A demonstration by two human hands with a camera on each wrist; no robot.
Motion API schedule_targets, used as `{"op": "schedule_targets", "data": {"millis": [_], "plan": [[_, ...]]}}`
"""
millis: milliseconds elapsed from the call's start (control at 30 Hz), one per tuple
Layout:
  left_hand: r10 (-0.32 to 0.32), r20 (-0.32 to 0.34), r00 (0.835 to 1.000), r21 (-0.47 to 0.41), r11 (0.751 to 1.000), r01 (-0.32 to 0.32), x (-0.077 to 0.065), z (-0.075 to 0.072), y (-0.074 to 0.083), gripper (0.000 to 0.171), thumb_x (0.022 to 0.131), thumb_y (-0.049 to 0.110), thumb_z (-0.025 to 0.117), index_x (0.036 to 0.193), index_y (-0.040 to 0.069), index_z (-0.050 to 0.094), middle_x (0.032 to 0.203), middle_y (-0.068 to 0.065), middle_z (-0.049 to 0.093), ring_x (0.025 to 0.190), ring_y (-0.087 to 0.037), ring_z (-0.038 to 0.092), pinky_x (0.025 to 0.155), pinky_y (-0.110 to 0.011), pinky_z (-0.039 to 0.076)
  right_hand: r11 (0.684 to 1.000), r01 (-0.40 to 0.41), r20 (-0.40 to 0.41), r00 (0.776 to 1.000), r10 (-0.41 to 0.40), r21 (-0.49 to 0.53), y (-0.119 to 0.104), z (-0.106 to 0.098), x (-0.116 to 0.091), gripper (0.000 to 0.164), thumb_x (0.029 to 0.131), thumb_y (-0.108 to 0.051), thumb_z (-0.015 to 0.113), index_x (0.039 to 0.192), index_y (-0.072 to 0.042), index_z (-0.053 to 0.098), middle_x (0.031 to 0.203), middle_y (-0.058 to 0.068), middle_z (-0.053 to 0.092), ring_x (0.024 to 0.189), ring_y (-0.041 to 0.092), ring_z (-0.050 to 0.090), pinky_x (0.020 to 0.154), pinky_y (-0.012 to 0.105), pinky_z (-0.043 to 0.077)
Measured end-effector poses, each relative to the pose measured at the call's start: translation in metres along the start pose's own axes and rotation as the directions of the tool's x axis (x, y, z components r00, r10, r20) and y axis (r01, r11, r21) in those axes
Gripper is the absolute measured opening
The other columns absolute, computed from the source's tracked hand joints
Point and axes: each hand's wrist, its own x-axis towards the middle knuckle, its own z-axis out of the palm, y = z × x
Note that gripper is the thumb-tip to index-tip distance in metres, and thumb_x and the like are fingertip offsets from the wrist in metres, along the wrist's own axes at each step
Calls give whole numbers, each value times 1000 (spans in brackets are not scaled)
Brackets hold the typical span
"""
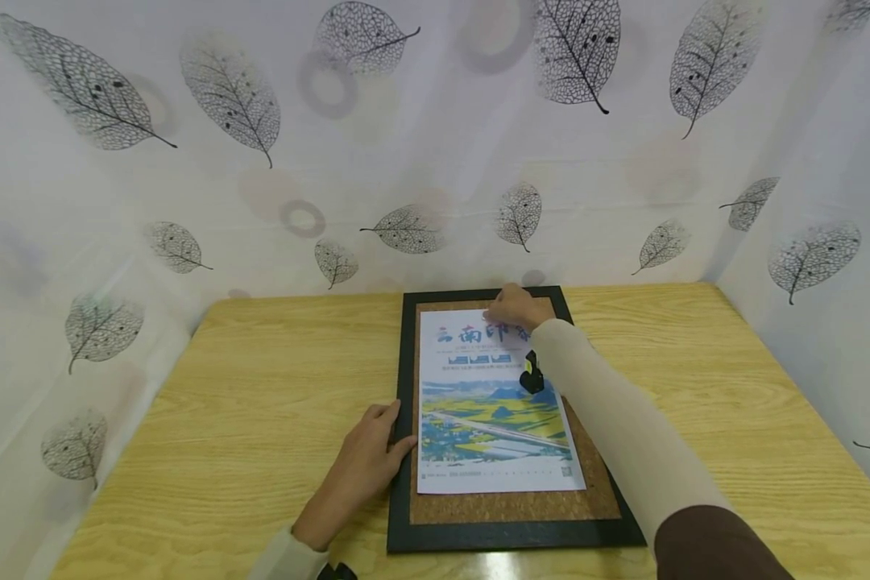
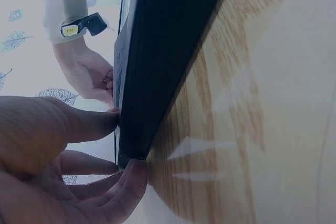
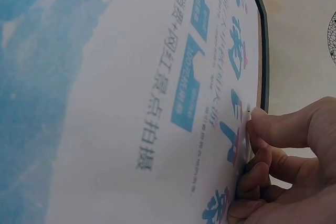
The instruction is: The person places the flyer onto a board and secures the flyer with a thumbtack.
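Observation:
A black-framed corkboard point(image 1: 515, 506) lies on the table, with a printed landscape poster point(image 1: 496, 403) flat on its cork. My left hand point(image 1: 366, 451) holds the left side of the frame, thumb over its top face and fingers along its outer side. In the left wrist view, the black frame edge point(image 2: 157, 51) runs past those fingertips. At the poster's top margin, my right hand point(image 1: 516, 308) presses with curled fingers over the large lettering. The right wrist view shows its thumb point(image 3: 278, 127) and index finger pinching a small pale pin-like thing, mostly hidden by the fingertips.
The wood-grain table point(image 1: 275, 387) extends to both sides of the board. A white leaf-print curtain point(image 1: 420, 161) stands behind the table and along its sides, close to the board's far edge. My right forearm point(image 1: 616, 419) crosses over the board's right side.

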Motion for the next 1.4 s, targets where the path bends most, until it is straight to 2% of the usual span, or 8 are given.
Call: {"op": "schedule_targets", "data": {"millis": [167, 300, 500, 733, 867, 1033, 1200, 1400], "plan": [[-3, 5, 1000, 0, 1000, 3, -1, 0, 0, 60, 91, 25, 64, 139, -6, 42, 129, -22, 50, 111, -33, 56, 85, -44, 50, 1000, 11, -23, 1000, -11, 2, 2, 1, 0, 23, 91, -27, 62, 90, -5, 61, 91, 11, 59, 79, 24, 55, 69, 35, 45], [-7, 14, 1000, -4, 1000, 7, 0, -1, 0, 60, 91, 24, 64, 139, -6, 42, 128, -21, 50, 110, -32, 56, 84, -43, 50, 1000, 18, -30, 999, -17, 17, 3, 0, -1, 24, 89, -28, 64, 82, -7, 56, 87, 10, 59, 75, 23, 53, 66, 34, 44], [-9, 22, 1000, -6, 1000, 9, 1, -2, 0, 60, 92, 24, 64, 139, -5, 41, 128, -21, 49, 109, -32, 57, 83, -43, 50, 999, 12, -28, 1000, -11, 31, 1, -3, -2, 25, 88, -28, 67, 83, -6, 56, 87, 10, 59, 75, 23, 52, 65, 35, 43], [-19, 29, 999, 3, 1000, 19, 1, -2, 0, 60, 91, 24, 64, 139, -5, 41, 129, -22, 49, 110, -33, 56, 84, -43, 50, 999, 24, -44, 999, -23, 30, 2, 0, -1, 26, 88, -27, 66, 75, -7, 54, 82, 9, 57, 71, 22, 50, 63, 33, 41], [-21, 27, 999, 5, 1000, 21, 1, -2, 0, 60, 91, 24, 64, 139, -5, 41, 129, -22, 49, 111, -33, 56, 85, -44, 50, 1000, 23, -65, 998, -22, 14, 2, 2, -1, 24, 89, -28, 65, 80, -7, 55, 84, 8, 57, 73, 22, 51, 64, 34, 42], [-20, 22, 1000, 2, 1000, 20, 1, -2, 0, 60, 91, 23, 65, 139, -5, 42, 129, -22, 49, 112, -34, 55, 85, -44, 50, 997, 72, -92, 993, -72, -5, 2, 4, -3, 21, 90, -24, 64, 88, -5, 58, 86, 11, 58, 75, 23, 52, 64, 35, 43], [-20, 20, 1000, -2, 1000, 21, 0, -2, 0, 60, 91, 22, 65, 139, -6, 42, 129, -22, 49, 112, -34, 55, 85, -44, 50, 991, 131, -129, 982, -134, -33, 3, 9, -3, 17, 90, -20, 62, 81, -7, 56, 79, 8, 56, 69, 21, 51, 61, 33, 42], [-31, 18, 999, -3, 1000, 31, 0, -1, 0, 60, 91, 22, 65, 139, -5, 42, 129, -22, 49, 114, -34, 54, 86, -45, 49, 987, 146, -179, 971, -157, -73, 3, 12, -1, 19, 88, -17, 61, 73, -8, 53, 70, 6, 53, 63, 20, 50, 56, 32, 39]]}}
